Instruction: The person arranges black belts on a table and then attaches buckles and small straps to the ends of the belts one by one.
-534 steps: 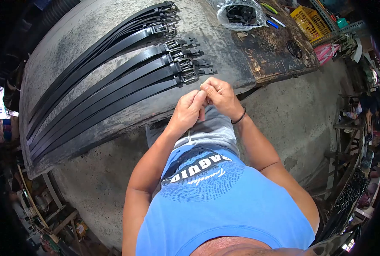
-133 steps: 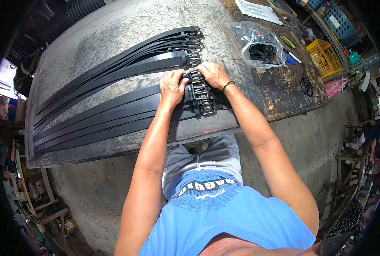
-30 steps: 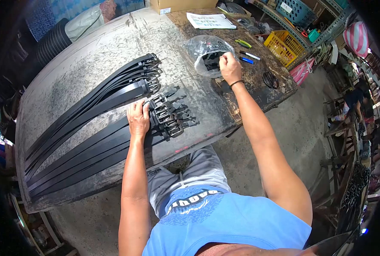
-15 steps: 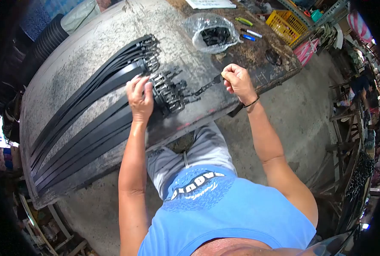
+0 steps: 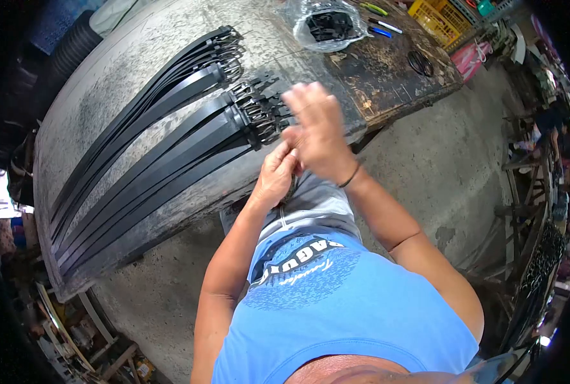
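Observation:
My left hand [image 5: 275,176] is closed, fingers pinched together, just off the table's near edge above my lap; what it holds is hidden. Close against it, my right hand [image 5: 317,134] is blurred by motion, its fingers stretched upward and its thumb near the left fingertips. Beside the hands, a bundle of black belts [image 5: 189,146] lies on the table with metal buckles [image 5: 257,109] at its near end. Dark short strips among those buckles are partly covered by my right hand. A second bundle of black belts [image 5: 138,102] lies behind it, also with buckles.
On the worn table [image 5: 131,70] a clear plastic bag [image 5: 336,43] holds small black pieces. Near it are a blue pen [image 5: 380,32], a white marker [image 5: 387,25], a yellow-green tool [image 5: 373,8] and a black coil [image 5: 419,63]. A yellow crate [image 5: 435,25] stands behind.
My left hand has left the belts and come toward my lap. The right hand has moved left to meet it, and the short black strip it pinched is out of sight.

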Demonstrator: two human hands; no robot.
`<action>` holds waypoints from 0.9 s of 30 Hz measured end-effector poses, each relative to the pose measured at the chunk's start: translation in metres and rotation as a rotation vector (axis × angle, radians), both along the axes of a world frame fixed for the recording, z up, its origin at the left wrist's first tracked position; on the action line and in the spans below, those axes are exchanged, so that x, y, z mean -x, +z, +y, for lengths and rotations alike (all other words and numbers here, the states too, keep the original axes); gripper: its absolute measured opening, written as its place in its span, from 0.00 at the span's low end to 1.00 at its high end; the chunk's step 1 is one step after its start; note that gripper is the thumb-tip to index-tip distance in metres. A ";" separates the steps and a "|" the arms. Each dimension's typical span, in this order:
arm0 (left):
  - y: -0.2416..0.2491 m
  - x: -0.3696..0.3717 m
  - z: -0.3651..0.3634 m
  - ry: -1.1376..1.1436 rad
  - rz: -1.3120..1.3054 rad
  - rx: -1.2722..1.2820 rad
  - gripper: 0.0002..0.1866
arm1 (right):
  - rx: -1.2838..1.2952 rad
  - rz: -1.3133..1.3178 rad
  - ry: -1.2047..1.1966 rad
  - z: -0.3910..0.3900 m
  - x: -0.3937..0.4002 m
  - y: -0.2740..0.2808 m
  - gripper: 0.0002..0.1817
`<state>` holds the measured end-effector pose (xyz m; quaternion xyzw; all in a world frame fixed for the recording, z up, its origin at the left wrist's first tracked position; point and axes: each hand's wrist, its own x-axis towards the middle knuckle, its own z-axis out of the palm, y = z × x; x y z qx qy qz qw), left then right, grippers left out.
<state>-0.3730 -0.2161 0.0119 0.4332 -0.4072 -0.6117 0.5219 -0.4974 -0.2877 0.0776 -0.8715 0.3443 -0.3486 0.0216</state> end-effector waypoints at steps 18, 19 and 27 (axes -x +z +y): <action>0.008 0.009 0.020 0.014 0.060 -0.109 0.12 | -1.034 -0.392 0.117 -0.027 0.042 -0.034 0.15; 0.009 0.011 0.020 0.050 -0.135 -0.060 0.09 | -1.027 -0.420 0.123 -0.026 0.045 -0.040 0.14; 0.004 0.000 0.020 0.099 0.015 -0.057 0.11 | -1.161 -0.586 0.129 -0.024 0.047 -0.027 0.11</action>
